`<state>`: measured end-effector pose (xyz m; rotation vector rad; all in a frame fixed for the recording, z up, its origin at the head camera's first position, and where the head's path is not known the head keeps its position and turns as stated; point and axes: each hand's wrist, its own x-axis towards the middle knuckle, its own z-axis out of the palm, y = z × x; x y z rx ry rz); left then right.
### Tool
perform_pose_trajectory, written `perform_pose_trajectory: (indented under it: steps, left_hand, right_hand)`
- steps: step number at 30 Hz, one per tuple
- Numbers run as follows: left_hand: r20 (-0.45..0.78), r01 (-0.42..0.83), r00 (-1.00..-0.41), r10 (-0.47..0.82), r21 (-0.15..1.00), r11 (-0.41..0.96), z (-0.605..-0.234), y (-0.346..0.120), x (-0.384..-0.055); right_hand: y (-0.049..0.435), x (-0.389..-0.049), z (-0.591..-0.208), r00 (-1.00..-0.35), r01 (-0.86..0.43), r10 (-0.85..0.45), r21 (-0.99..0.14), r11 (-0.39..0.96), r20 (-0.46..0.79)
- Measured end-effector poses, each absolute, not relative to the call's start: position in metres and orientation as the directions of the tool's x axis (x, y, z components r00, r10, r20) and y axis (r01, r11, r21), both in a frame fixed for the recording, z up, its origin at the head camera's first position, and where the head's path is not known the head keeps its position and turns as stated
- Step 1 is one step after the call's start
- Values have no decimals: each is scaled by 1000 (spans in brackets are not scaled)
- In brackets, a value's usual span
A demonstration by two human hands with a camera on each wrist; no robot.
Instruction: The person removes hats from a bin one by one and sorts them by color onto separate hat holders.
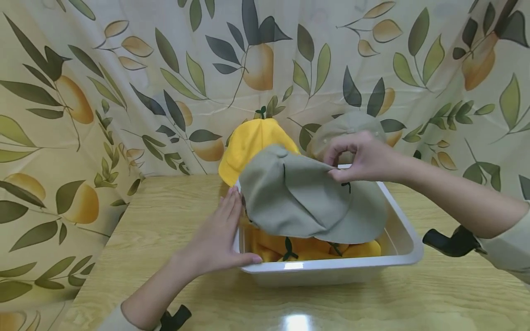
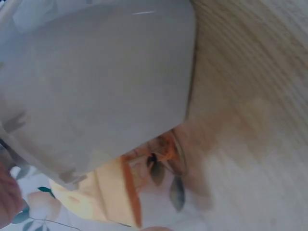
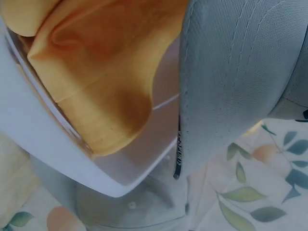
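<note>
My right hand (image 1: 360, 156) pinches a grey-green cap (image 1: 298, 193) between thumb and fingers, holding it above a white plastic bin (image 1: 331, 264). The cap's brim points right and toward the front; it fills the right side of the right wrist view. Under it, inside the bin, lie yellow caps (image 1: 306, 248) with dark green sprout marks, partly hidden. My left hand (image 1: 215, 236) rests at the bin's left side, fingers straight along the wall and thumb on the front rim. The left wrist view shows the bin's outer wall (image 2: 110, 82).
Behind the bin, a yellow cap (image 1: 256, 140) with a small green sprout stands at the left and another grey cap (image 1: 348, 133) at the right. A wooden table (image 1: 165, 216) lies under everything. Leaf-and-fruit patterned cloth (image 1: 186, 82) hangs behind and to the left.
</note>
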<state>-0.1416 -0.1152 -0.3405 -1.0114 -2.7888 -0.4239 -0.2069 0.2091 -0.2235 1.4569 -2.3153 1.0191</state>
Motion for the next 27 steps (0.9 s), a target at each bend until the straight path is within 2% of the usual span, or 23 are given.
perform_pose_trajectory:
  steps: [2,4,6,8,10,11,14,16,21,24,27]
  left_hand:
    - [349,677,-718,603,147,721,-336,-114,-141]
    - [521,740,-604,604,83,668,-330,-112,-141]
    - [681,818,-416,602,-10,576,-320,-106,-142]
    - [776,869,-218,592,-122,480,-308,-99,-141]
    - [804,885,-48,592,-241,398,-294,-89,-140]
    - [794,884,10,608,-291,365,-287,-84,-140]
    - [764,893,104,637,-354,278,-273,-69,-140]
    - [758,920,115,643,-325,218,-267,-61,-143]
    - [749,969,103,655,-223,103,-261,-50,-154]
    - [721,952,147,677,-289,101,-260,-43,-158]
    - [703,911,218,677,-396,117,-258,-35,-162]
  right_hand:
    - [209,-207,-218,-471,-871,-694,-410,270,544]
    - [210,-207,-214,-474,-873,-687,-399,282,550]
    - [211,-206,-211,-474,-875,-687,-386,293,551]
    - [211,-205,-207,-478,-874,-684,-378,306,551]
    - [211,-204,-204,-481,-873,-678,-369,318,555]
    - [211,-203,-202,-481,-874,-676,-366,319,559]
    - [210,-201,-198,-498,-863,-661,-397,313,561]
    - [210,-199,-195,-523,-847,-646,-424,320,557]
    - [209,-194,-189,-602,-796,-588,-465,387,540]
    - [209,-191,-186,-634,-773,-549,-459,438,544]
    - [207,-189,-184,-656,-754,-513,-451,477,554]
